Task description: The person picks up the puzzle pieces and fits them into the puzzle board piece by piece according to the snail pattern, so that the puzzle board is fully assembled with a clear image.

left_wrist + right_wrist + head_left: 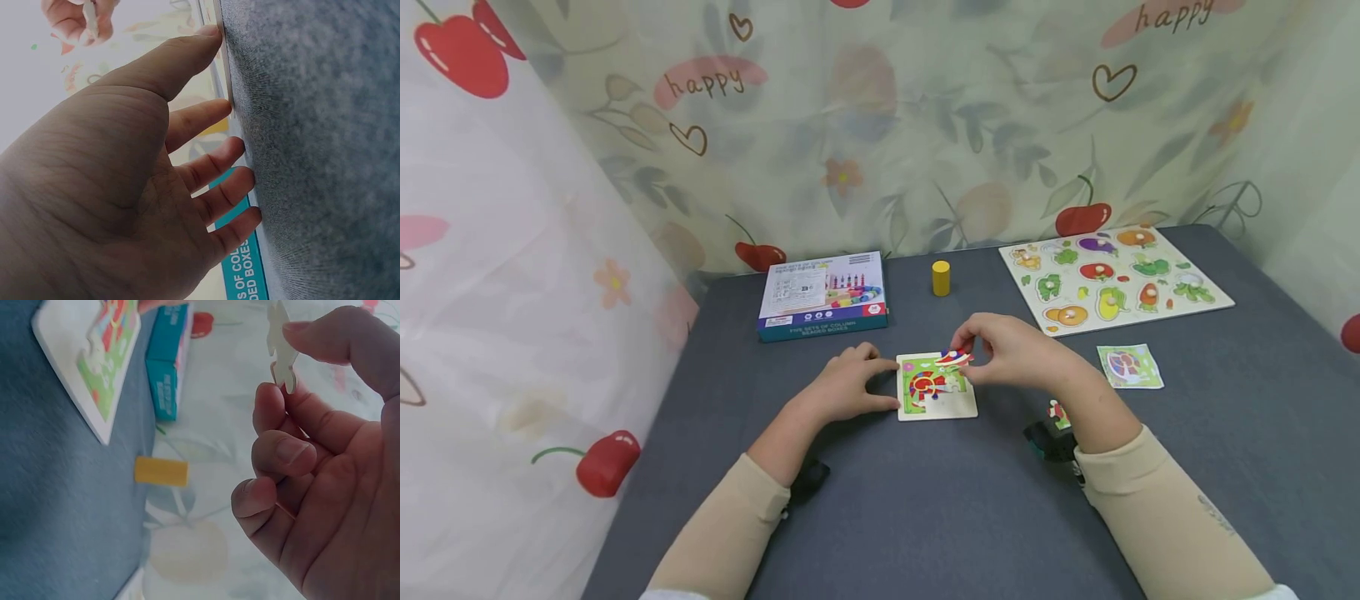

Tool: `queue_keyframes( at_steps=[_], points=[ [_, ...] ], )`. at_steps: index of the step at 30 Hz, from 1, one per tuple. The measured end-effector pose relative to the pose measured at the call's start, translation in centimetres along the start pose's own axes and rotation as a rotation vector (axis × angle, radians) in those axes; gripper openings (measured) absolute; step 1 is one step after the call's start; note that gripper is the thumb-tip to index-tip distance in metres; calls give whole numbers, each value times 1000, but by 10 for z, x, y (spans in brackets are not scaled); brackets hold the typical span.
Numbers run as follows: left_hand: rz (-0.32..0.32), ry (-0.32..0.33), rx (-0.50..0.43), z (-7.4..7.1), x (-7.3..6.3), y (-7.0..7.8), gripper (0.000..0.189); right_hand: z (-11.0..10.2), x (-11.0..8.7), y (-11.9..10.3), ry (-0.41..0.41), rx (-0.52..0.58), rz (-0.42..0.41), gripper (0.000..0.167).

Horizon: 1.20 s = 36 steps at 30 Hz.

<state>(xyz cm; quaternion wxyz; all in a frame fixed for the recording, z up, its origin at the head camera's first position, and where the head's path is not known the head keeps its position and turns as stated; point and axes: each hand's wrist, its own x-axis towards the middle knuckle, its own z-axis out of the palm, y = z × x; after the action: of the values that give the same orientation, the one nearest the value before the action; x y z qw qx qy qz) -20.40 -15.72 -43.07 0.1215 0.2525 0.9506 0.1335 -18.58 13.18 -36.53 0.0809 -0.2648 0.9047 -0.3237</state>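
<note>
A small square jigsaw board (953,407) with a partly filled red-and-green picture lies in the middle of the table. Its lower right part is bare wood. My left hand (850,387) rests at the board's left side, thumb and index fingertips at the edge, the other fingers spread. In the left wrist view those fingers (215,164) reach down to the grey tabletop. Above the board's upper right corner, my right hand (1015,354) pinches a red, white and blue puzzle piece (952,357) between thumb and fingers. The right wrist view shows the piece's pale side (282,350).
Behind the board stand a flat box (823,296) and a yellow cylinder (941,278). A vegetable puzzle board (1120,283) lies back right, with a square picture card (1130,367) in front. Another puzzle piece (1058,414) lies by my right wrist.
</note>
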Motion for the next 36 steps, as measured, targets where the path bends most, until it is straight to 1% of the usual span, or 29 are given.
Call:
queue_keyframes(
  at_steps=[3,7,11,16,24,28,31,36],
  points=[
    [-1,2,-3,0,0,0,68,7,3,0,-24,0,-13,28],
    [-7,1,-8,-1,0,1,68,16,7,-1,-73,38,-11,27],
    [-7,0,-10,-1,0,0,68,25,11,-3,-134,66,27,24],
    [1,0,-9,0,0,0,68,35,15,-1,-186,55,63,20],
    [14,6,-8,0,0,-1,67,47,20,7,-214,37,64,19],
    [21,7,-13,0,-1,-1,67,53,23,12,-214,22,59,19],
    [24,6,-16,1,-1,-2,67,55,23,14,-210,11,54,19],
    [18,4,-9,0,-1,-1,68,55,23,15,-212,6,71,19]
  ],
)
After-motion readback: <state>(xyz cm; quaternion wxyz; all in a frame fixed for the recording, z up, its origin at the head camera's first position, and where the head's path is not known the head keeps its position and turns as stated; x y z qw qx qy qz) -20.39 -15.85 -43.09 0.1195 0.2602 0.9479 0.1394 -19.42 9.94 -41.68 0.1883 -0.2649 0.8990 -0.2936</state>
